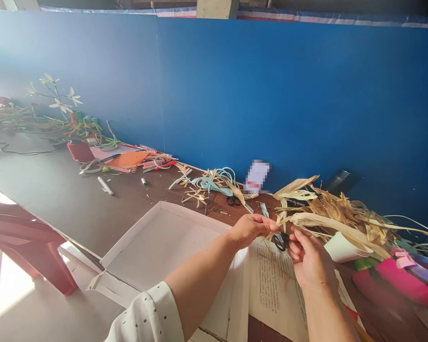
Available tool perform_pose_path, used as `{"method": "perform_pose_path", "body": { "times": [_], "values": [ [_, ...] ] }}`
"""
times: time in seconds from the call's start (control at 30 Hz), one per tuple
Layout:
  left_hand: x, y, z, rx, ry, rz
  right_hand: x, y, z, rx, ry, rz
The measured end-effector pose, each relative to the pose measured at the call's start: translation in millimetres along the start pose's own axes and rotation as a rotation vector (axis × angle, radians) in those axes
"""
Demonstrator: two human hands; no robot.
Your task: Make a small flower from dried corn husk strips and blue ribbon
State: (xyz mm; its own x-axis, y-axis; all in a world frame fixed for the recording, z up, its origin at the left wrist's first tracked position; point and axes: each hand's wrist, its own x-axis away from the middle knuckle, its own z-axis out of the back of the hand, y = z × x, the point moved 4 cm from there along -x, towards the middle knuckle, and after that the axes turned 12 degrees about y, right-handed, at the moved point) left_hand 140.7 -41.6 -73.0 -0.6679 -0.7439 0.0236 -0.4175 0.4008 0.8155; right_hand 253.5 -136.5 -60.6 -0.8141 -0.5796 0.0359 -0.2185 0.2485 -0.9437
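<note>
My left hand (pixel 255 229) is closed in a pinch on a thin strip of dried corn husk (pixel 281 219). Close beside it, my right hand (pixel 312 261) has its fingers curled in. What those fingers hold, if anything, is hidden. Black scissor handles (pixel 280 242) show between the two hands, against the right fingertips; whether they are held or lying there I cannot tell. Under the hands lies a printed sheet (pixel 271 285). Just behind the right hand, a long pale husk (pixel 328 223) reaches out from a heap of dried husks (pixel 345 209).
An open shallow white box (pixel 171 247) lies left of the sheet. A white paper cup (pixel 344 247) lies tipped at right, near a pink pouch (pixel 410 280). Along the blue partition (pixel 288 95) are a second pair of scissors (pixel 233 201), a phone (pixel 257 175) and husk flowers (pixel 196 194).
</note>
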Motion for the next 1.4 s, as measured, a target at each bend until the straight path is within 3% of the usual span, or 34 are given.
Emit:
{"method": "perform_pose_path", "body": {
  "times": [0.43, 0.6, 0.7, 0.83, 0.93, 1.03, 1.23, 1.4],
  "values": [
    [1, 2, -0.1, 0.000, 0.023, -0.008, 3, -12, -1, -0.006, 0.024, 0.094],
    [1, 4, -0.2, -0.042, 0.066, -0.031, 10, -28, 5, 0.066, 0.056, 0.206],
    [0, 4, 0.0, -0.071, 0.079, -0.066, 13, -40, 17, 0.313, 0.043, 0.317],
    [1, 6, 0.4, -0.106, 0.146, -0.100, 14, -42, 26, 0.943, -0.132, 0.407],
    [3, 9, -0.5, -0.110, 0.209, -0.111, 17, -36, 23, 1.292, -0.297, 0.400],
    [4, 11, -1.7, -0.084, 0.235, -0.132, 21, -32, 19, 1.558, -0.354, 0.364],
    [3, 10, -1.7, -0.110, 0.246, -0.141, 26, -30, 15, 1.801, -0.403, 0.341],
    [4, 11, -1.9, -0.124, 0.255, -0.134, 27, -27, 14, 1.872, -0.457, 0.336]
  ]
}}
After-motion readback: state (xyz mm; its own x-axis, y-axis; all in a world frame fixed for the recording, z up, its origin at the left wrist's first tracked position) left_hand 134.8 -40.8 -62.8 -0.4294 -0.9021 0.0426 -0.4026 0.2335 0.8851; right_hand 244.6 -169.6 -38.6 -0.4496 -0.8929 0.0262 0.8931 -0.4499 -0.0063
